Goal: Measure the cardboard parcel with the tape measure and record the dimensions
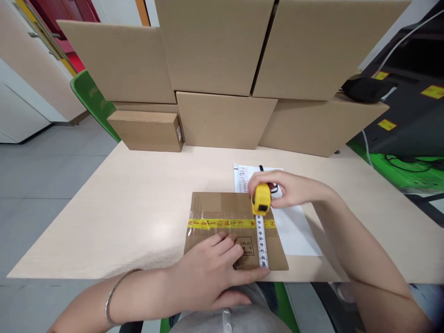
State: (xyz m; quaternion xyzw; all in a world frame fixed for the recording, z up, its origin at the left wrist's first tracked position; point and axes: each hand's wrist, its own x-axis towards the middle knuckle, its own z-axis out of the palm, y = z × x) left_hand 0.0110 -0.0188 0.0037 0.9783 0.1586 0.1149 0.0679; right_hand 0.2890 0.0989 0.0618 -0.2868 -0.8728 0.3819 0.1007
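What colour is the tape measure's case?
The tape measure's case is yellow, clearest in the head view.

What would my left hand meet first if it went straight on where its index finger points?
Your left hand would likely meet the tape blade first: its end lies right at the index fingertip. Past the cardboard box, your right forearm seems next, though depth is unclear.
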